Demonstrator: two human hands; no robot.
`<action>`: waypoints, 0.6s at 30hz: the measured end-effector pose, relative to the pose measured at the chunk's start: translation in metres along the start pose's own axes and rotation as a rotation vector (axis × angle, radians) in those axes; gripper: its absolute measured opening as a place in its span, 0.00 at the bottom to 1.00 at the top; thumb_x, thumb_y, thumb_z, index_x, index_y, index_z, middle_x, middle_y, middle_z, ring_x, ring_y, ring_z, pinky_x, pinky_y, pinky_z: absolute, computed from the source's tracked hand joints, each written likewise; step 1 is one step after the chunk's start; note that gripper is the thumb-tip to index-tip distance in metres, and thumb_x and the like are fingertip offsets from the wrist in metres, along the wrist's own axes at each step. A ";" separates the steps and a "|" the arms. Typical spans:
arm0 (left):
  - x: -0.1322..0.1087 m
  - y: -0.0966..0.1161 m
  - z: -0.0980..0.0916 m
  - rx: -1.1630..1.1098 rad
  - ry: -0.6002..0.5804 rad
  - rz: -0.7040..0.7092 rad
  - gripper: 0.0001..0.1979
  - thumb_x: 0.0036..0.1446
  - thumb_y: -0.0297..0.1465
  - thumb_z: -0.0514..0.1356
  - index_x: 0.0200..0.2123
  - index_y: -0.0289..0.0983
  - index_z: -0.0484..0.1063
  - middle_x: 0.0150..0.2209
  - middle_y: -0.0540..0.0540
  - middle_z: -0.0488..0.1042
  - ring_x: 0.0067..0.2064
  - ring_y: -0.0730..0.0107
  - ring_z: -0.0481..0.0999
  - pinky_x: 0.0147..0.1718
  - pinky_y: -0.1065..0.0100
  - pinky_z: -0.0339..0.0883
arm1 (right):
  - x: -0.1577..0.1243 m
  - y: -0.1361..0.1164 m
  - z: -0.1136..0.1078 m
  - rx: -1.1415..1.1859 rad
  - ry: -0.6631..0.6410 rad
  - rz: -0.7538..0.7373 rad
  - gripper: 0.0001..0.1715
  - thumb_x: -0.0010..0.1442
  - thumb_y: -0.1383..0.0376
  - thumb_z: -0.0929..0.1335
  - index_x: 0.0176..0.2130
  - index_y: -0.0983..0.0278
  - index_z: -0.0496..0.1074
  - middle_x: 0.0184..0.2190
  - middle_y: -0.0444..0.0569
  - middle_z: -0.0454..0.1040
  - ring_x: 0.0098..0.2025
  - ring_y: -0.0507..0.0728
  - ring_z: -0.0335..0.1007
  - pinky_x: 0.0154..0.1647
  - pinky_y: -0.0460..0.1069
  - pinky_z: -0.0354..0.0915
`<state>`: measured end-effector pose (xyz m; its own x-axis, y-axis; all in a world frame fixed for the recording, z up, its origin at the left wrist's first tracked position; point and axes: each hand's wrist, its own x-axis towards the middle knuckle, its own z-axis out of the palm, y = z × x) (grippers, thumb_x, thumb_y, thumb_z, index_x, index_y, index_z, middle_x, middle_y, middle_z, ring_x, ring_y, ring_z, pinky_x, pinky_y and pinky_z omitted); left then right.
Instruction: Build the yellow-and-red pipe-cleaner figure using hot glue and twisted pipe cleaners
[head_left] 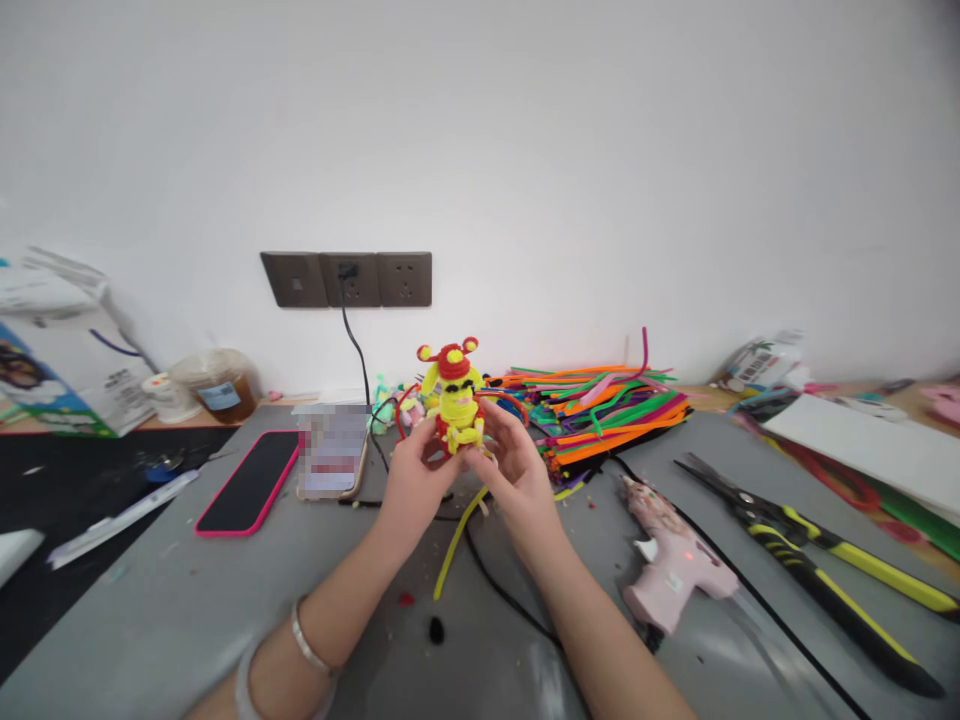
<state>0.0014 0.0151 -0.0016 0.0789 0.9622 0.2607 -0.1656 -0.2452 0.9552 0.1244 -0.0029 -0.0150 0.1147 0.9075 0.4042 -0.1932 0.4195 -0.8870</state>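
Note:
Between both hands, above the grey mat, I hold up a small yellow and red pipe-cleaner figure (458, 402). It is upright, with a red hat-like top, two round-tipped side pieces and black marks across its face. My left hand (421, 472) is closed around its lower left side. My right hand (516, 468) grips its lower right side, thumb at the base. The fingers partly hide the bottom of the figure. A loose yellow pipe cleaner (454, 552) lies on the mat below my hands.
Behind to the right lies a heap of coloured pipe cleaners (615, 410). A pink glue gun (675, 570) and long-nosed pliers (802, 550) lie at right. Two phones, one pink-cased (250, 484), lie left. A lidded plastic cup (225, 385) stands near the wall. Black cables cross the mat.

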 end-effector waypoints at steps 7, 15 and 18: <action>-0.001 -0.001 0.000 -0.003 -0.026 0.032 0.18 0.44 0.28 0.70 0.42 0.37 0.78 0.44 0.43 0.81 0.46 0.58 0.81 0.45 0.64 0.76 | -0.003 0.001 0.001 0.067 -0.030 0.032 0.28 0.56 0.56 0.74 0.55 0.54 0.70 0.58 0.51 0.73 0.59 0.63 0.69 0.58 0.58 0.67; -0.003 0.001 -0.001 -0.001 -0.049 0.037 0.18 0.45 0.29 0.71 0.42 0.37 0.78 0.45 0.43 0.80 0.47 0.59 0.79 0.44 0.66 0.75 | -0.003 -0.002 0.002 0.080 -0.030 0.000 0.25 0.56 0.55 0.74 0.53 0.54 0.70 0.54 0.49 0.75 0.56 0.62 0.71 0.55 0.56 0.68; -0.003 0.002 0.000 0.026 -0.049 0.043 0.17 0.46 0.29 0.71 0.42 0.37 0.79 0.45 0.42 0.80 0.47 0.58 0.79 0.43 0.66 0.75 | -0.003 -0.003 0.003 0.064 -0.023 0.005 0.25 0.56 0.55 0.74 0.52 0.55 0.70 0.53 0.50 0.75 0.56 0.62 0.70 0.56 0.56 0.67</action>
<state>0.0005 0.0119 -0.0009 0.1205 0.9440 0.3071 -0.1444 -0.2894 0.9463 0.1222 -0.0068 -0.0129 0.0916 0.9093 0.4058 -0.2555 0.4154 -0.8730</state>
